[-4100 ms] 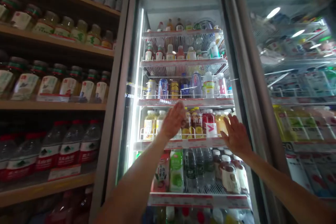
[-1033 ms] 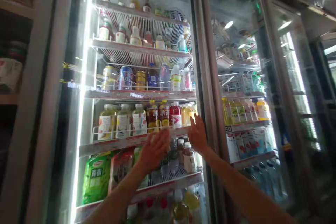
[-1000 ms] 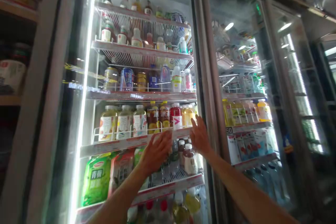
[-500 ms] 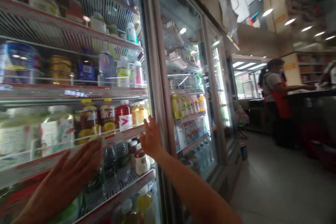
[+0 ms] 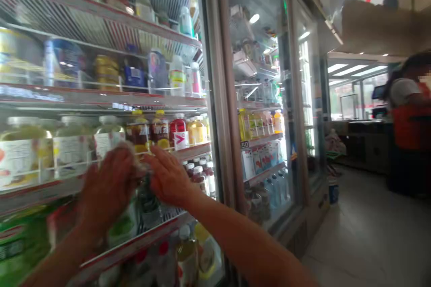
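Observation:
My left hand (image 5: 109,184), smeared by motion, is pressed toward the glass door of a drinks fridge. A pale crumpled cloth (image 5: 132,154) shows at its fingertips, under the hand. Just right of it, my right hand (image 5: 171,177) has its fingers stretched out toward the cloth; whether they touch it I cannot tell. Behind both hands stand juice bottles (image 5: 70,143) on a shelf, with dark tea bottles (image 5: 160,130) and a red bottle (image 5: 178,132) near my right hand.
A metal door frame (image 5: 227,112) divides this door from a second fridge (image 5: 262,143) of drinks. A person in an orange apron (image 5: 409,121) stands at the far right by a counter (image 5: 363,143). A white-and-blue bucket (image 5: 333,190) sits on the pale floor (image 5: 363,233).
My right hand has moved left, away from the door frame, to beside the cloth. My left hand has gone slightly up. The view has shifted, so the person appears nearer the right edge.

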A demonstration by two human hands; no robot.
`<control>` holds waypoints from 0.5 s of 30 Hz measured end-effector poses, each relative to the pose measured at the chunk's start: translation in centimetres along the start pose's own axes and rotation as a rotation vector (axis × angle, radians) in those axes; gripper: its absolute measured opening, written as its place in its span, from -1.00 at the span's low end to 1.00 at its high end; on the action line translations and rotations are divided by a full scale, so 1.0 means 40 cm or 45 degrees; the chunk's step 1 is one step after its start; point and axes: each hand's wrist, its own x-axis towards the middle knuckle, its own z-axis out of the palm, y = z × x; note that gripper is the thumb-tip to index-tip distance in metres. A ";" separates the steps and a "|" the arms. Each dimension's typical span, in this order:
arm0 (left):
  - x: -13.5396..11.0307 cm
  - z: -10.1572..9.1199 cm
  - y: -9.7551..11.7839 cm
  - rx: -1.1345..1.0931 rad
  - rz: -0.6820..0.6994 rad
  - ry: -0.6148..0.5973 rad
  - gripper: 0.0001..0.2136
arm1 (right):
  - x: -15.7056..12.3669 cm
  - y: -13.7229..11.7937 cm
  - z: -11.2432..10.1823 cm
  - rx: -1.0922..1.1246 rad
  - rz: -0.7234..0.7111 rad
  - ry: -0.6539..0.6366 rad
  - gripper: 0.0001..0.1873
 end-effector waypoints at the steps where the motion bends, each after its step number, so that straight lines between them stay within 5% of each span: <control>1: 0.003 -0.003 -0.006 -0.087 0.077 0.074 -0.59 | 0.009 -0.022 0.018 0.046 -0.010 0.012 -0.51; 4: 0.001 -0.002 -0.038 -0.232 0.179 0.182 -0.44 | 0.030 -0.071 0.080 0.036 0.044 0.072 -0.52; 10: -0.050 -0.026 -0.167 -0.064 0.221 0.102 -0.40 | 0.093 -0.143 0.187 -0.200 -0.124 0.079 -0.53; 13: -0.080 -0.044 -0.206 -0.002 0.226 0.072 -0.32 | 0.097 -0.042 0.126 -0.248 -0.187 0.053 -0.60; 15: -0.100 -0.050 -0.216 0.013 0.213 0.053 -0.30 | 0.074 0.084 0.034 -0.337 0.007 0.143 -0.64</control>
